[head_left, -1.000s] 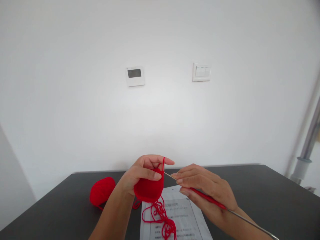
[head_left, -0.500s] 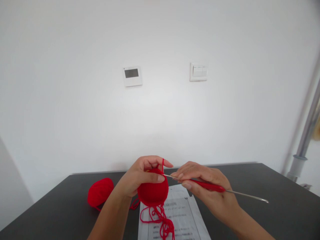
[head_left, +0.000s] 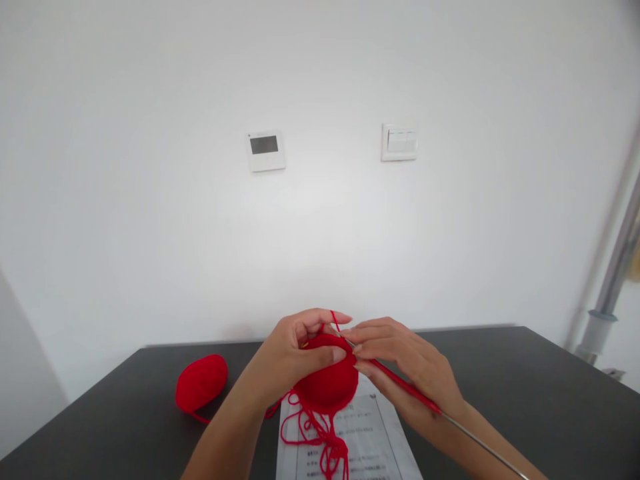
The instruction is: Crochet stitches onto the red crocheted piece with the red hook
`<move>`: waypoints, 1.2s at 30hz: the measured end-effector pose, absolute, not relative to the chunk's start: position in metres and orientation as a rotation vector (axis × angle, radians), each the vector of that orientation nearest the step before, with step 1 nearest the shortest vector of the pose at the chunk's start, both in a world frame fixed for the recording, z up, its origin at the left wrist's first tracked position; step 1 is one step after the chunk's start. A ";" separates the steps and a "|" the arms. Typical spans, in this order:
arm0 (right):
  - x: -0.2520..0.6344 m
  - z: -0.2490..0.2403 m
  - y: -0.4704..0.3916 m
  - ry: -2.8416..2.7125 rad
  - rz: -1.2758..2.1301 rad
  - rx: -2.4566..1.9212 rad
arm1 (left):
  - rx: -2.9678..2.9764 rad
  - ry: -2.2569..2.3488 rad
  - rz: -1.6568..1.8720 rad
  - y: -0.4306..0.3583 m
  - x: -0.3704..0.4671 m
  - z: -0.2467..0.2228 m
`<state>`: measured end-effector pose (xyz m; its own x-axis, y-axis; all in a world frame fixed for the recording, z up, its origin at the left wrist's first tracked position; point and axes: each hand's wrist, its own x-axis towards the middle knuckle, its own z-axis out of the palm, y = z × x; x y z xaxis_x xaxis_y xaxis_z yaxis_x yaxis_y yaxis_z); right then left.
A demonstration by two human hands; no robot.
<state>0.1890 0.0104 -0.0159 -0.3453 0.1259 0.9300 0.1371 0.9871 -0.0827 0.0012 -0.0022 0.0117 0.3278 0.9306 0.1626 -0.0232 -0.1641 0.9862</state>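
Note:
A rounded red crochet piece (head_left: 327, 387) is pinched in my left hand (head_left: 295, 353), the thumb across its front near the top edge. Red working yarn runs over my raised left index finger. My right hand (head_left: 407, 363) closes round the red handle of a crochet hook (head_left: 405, 383); the metal tip meets the upper edge of the piece, and its other metal end slants down to the right. Below the piece hang loose, tangled red yarn strands (head_left: 333, 450). Something small and yellow shows by the left fingers, too small to name.
On the dark table (head_left: 480, 373) a ball of red yarn (head_left: 201, 384) lies left of my forearm. A printed paper sheet (head_left: 370, 440) lies under the work. A panel with a dark screen (head_left: 265, 151) and a switch plate (head_left: 399, 142) are on the wall (head_left: 320, 233).
The crochet piece and my left hand have shifted right. My right hand has come closer, and the hook is now tilted more steeply with its tip at the piece's top edge.

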 end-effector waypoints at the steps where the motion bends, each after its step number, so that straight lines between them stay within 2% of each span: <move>1: 0.189 -0.017 0.010 -1.916 0.002 -0.200 | 1.471 0.888 1.093 -0.003 0.002 0.013; 9: 0.191 -0.019 0.010 -1.840 0.141 -0.207 | 1.477 0.932 1.223 -0.008 0.003 0.015; 19: 0.201 -0.020 0.010 -1.837 0.613 -0.321 | 1.538 0.977 1.216 -0.007 0.002 0.018; 36: 0.205 -0.015 0.009 -2.062 0.317 -0.343 | 1.762 1.097 1.181 -0.003 -0.001 0.011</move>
<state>0.2049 0.0093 -0.0151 -0.4775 0.3681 0.7978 0.1117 0.9261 -0.3604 -0.0007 -0.0029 0.0106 0.2123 0.9246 0.3164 0.2482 -0.3642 0.8976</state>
